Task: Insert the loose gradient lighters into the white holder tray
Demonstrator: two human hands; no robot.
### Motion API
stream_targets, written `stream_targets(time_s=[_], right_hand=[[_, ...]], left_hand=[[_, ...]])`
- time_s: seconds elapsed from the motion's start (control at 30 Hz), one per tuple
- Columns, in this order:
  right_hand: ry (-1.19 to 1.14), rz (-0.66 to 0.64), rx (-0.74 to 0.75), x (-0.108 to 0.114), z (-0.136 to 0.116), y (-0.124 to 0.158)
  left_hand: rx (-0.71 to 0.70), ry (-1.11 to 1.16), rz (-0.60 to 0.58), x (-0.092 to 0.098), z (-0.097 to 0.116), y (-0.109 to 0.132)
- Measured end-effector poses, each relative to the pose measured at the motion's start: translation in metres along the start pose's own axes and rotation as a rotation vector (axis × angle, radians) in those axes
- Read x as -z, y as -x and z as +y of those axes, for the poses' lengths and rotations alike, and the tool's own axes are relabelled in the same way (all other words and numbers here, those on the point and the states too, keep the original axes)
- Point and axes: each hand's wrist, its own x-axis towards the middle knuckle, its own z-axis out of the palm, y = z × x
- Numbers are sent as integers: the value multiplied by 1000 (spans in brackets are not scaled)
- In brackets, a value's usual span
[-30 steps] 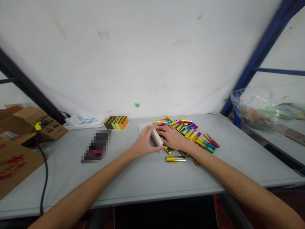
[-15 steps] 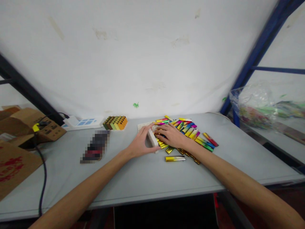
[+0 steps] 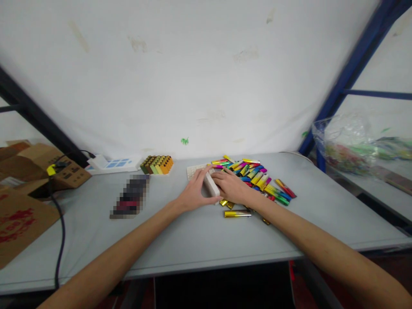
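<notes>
A white tray (image 3: 210,184) stands tilted on the grey table (image 3: 193,231), and my left hand (image 3: 195,193) grips it from the left side. My right hand (image 3: 231,186) lies flat with fingers together, pressed on several colourful lighters (image 3: 260,180) right beside the tray. The heap of metallic lighters spreads to the right of both hands. One gold lighter (image 3: 237,213) lies apart in front of the heap.
A filled tray of orange, green and brown lighters (image 3: 157,164) stands at the back, beside a white power strip (image 3: 111,164). Cardboard boxes (image 3: 28,171) and a black cable (image 3: 59,231) are at the left. A blurred dark packet (image 3: 130,197) lies mid-left. A plastic bag (image 3: 347,141) sits far right.
My right hand has slid left against the tray, pushing lighters with it. My left hand keeps its hold on the tray, which tipped slightly back and forth.
</notes>
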Motion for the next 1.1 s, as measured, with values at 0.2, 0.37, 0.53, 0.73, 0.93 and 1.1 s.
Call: stream_targets(time_s=[0.2, 0.37, 0.53, 0.73, 0.93, 1.1], right_hand=[[26, 17, 49, 1, 0, 0], [19, 33, 41, 0, 0, 0], [11, 46, 25, 1, 2, 1], [32, 41, -5, 4, 2, 2], [47, 45, -3, 2, 3, 1], [40, 44, -8, 2, 5, 2]], left_hand=[[-7, -35, -48, 7, -5, 1], [4, -67, -92, 16, -5, 2], [47, -93, -136, 30, -2, 4], [34, -134, -172, 45, -9, 3], [-42, -163, -176, 59, -19, 1], [-94, -196, -139, 71, -22, -2]])
